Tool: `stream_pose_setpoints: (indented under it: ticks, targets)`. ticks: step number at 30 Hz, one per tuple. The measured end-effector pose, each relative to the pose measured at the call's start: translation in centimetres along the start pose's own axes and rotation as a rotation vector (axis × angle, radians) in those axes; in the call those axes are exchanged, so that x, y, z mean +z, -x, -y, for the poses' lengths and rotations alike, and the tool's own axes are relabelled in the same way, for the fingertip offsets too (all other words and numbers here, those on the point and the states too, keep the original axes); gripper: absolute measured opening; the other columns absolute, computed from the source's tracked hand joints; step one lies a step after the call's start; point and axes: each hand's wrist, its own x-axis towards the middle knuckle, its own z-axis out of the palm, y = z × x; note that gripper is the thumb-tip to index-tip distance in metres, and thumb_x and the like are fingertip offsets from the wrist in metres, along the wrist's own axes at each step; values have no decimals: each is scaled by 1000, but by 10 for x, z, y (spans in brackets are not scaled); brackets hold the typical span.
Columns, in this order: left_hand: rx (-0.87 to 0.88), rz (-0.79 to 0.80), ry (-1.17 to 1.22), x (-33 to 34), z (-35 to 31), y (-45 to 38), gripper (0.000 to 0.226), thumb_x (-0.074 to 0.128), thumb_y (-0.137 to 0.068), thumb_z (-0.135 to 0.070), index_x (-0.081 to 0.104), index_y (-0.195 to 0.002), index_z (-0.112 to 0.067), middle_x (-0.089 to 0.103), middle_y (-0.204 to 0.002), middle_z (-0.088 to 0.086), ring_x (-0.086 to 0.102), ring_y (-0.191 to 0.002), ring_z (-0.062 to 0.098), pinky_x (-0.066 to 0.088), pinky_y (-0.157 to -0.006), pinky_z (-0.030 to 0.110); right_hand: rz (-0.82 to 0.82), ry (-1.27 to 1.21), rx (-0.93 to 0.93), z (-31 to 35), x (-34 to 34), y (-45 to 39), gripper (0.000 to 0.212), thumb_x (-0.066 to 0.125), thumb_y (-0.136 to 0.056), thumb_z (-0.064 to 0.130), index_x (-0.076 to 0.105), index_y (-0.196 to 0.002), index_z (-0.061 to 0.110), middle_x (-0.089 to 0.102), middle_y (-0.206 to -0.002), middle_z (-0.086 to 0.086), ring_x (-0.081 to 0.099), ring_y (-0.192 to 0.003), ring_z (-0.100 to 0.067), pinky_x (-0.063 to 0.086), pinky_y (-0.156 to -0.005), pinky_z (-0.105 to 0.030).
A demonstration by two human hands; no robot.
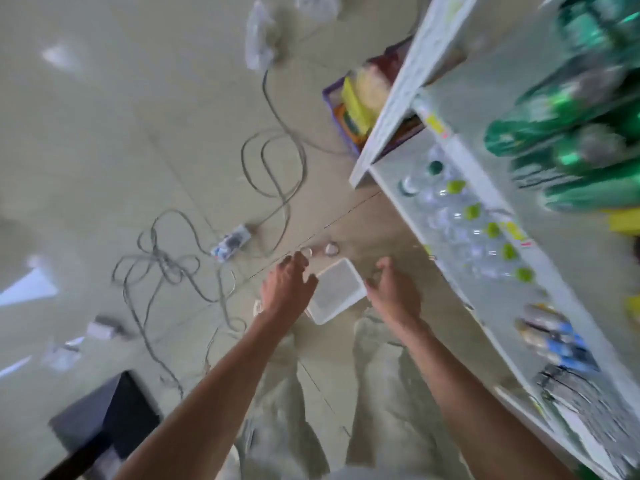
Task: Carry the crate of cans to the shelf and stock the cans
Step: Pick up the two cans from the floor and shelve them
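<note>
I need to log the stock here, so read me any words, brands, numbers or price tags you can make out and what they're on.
None can be read.
Yellow shelf-edge tags: too blurred.
Green bottles: labels smeared by motion.
Blue packets: print unreadable.
White crate: no marking visible.

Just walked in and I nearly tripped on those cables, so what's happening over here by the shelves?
A person is bending over a white plastic crate on the floor beside the white shelving unit. The left hand and right hand are spread open at either side of it, not gripping yet. The crate looks empty from this blurred view. Two small round things, possibly cans, lie on the floor just beyond it. Green bottles already fill the shelf above, and grey cables sprawl across the floor.
</note>
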Motion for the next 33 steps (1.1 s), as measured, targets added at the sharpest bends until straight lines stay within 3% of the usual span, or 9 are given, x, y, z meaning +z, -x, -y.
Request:
stream_pose_setpoints:
  ticks: [4, 7, 10, 13, 18, 21, 26, 30, 33]
  targets:
    - [-123, 132, -105, 119, 97, -82, 42, 61, -85, -38, 46, -122, -25, 62, -117, 1, 64, -83, 25, 54, -65, 38, 139, 231, -161, 3, 150, -125, 60, 64, -93, 37, 39, -145, 22, 57, -125, -12, 65, -109, -37, 52, -81, -42]
    - [-207, 181, -153, 202, 145, -156, 62, 62, -82, -42, 35, -136, -25, 52, -128, 5, 65, -90, 34, 55, -72, 42, 90, 316, -262, -20, 242, -207, 68, 75, -86, 33, 39, -144, 24, 48, -129, -14, 58, -113, -35, 52, -77, -42]
    - [-144, 185, -193, 274, 177, -223, 74, 69, -80, -46, 32, -143, -34, 45, -137, 4, 66, -95, 37, 51, -73, 41, 63, 365, -300, -41, 308, -282, 72, 79, -84, 32, 40, -144, 24, 46, -135, -12, 54, -117, -33, 50, -85, -43]
    - [-142, 224, -115, 334, 205, -264, 66, 75, -76, -44, 42, -133, -40, 54, -124, 6, 65, -100, 38, 50, -77, 42, 119, 390, -264, -59, 353, -327, 69, 76, -85, 30, 39, -144, 24, 52, -134, -13, 59, -115, -34, 46, -92, -43]
    - [-187, 191, -79, 370, 207, -285, 58, 77, -70, -30, 48, -120, -33, 64, -107, 8, 65, -90, 36, 42, -63, 35, 53, 400, -201, -66, 384, -344, 63, 78, -83, 29, 45, -136, 25, 63, -119, -11, 66, -102, -32, 44, -89, -41]
    - [-138, 125, -95, 338, 191, -269, 52, 76, -65, -26, 52, -111, -32, 69, -99, 8, 66, -85, 35, 43, -60, 33, -40, 489, -196, -58, 354, -321, 53, 78, -81, 29, 50, -127, 26, 72, -104, -8, 68, -96, -28, 40, -88, -42]
    - [-42, 7, -14, 193, 123, -183, 56, 76, -64, -24, 54, -114, -36, 68, -94, -1, 64, -80, 33, 51, -62, 37, -103, 216, -61, -46, 225, -211, 60, 78, -75, 44, 52, -126, 23, 73, -92, -9, 71, -85, -32, 36, -67, -36]
    - [138, 93, 12, 19, 6, -100, 58, 81, -61, -22, 60, -112, -38, 74, -95, 3, 69, -85, 31, 46, -62, 33, -237, 58, 100, -39, 61, -73, 60, 62, -72, 66, 49, -118, 31, 72, -81, 2, 73, -81, -25, 47, -62, -33]
    - [288, 91, -87, -98, -104, -45, 59, 80, -63, -40, 58, -118, -41, 75, -100, 1, 69, -96, 30, 47, -67, 34, -322, 3, 227, -34, -64, 27, 74, 50, -67, 88, 47, -117, 34, 73, -84, 0, 73, -86, -26, 49, -66, -35]
